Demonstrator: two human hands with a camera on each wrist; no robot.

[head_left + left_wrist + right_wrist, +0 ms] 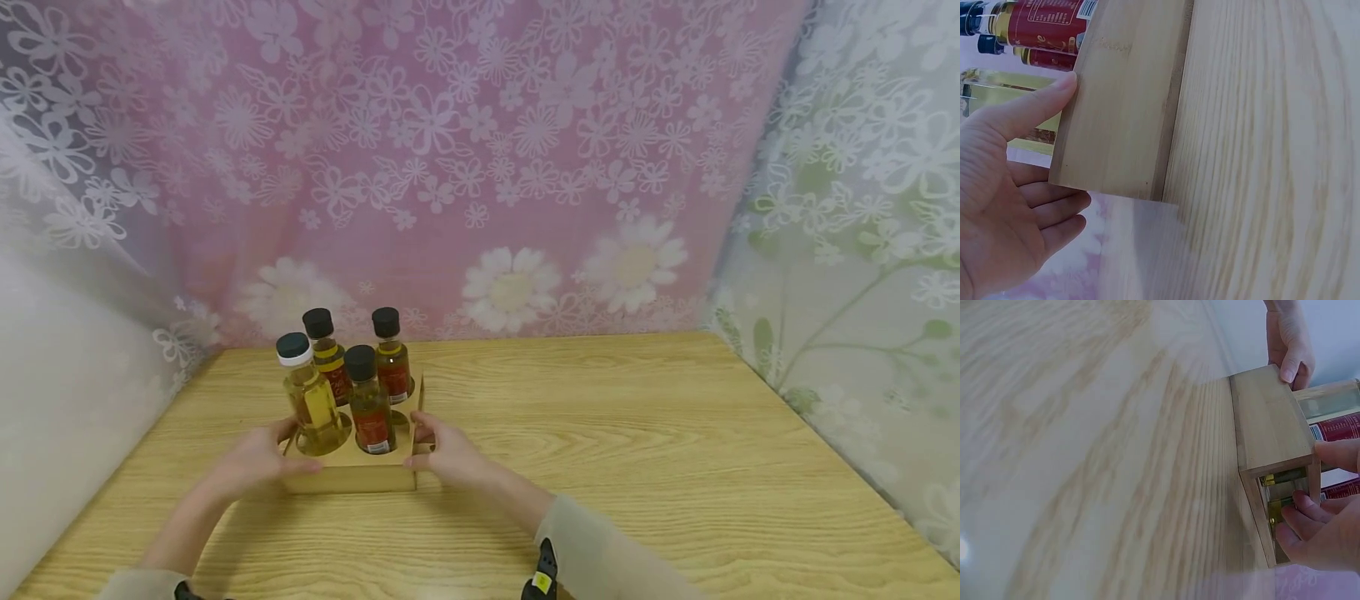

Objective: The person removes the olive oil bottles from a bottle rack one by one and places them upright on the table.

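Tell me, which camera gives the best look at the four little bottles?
The head view: all four bottles stand upright in the wooden rack, caps visible. The left wrist view catches only labels and glass at its edge; the right wrist view shows slivers beyond the rack.

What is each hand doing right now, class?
Left hand: thumb and fingers grip the wooden rack.
Right hand: grips the rack's other side.

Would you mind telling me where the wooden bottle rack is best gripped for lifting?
Grip the rack low on its two end walls, one hand from each side, as the left hand and right hand do now. The bottles stand tall in its top, so keep it level.
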